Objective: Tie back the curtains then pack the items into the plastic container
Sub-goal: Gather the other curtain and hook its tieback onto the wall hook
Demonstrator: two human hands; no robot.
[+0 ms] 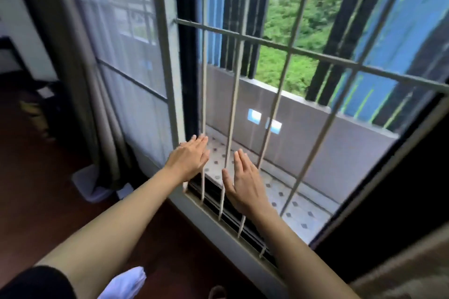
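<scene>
Curtains (80,85) hung down the left of the frame, a heavy drab drape with a sheer panel (131,51) over the glass beside it, neither in my grasp. My left hand (188,161) and right hand (245,183) reached out at centre frame, fingers straight, palms turned toward each other, holding nothing. Open room lay between them. They were close before the white window bars (233,109); whether either touched a bar I could not tell. At lower left the plastic container (88,184) sat on the floor (48,201), its far side hidden behind the drape's hem. Beige cloth (398,264) at lower right was blurred and cut off by the frame's edge.
</scene>
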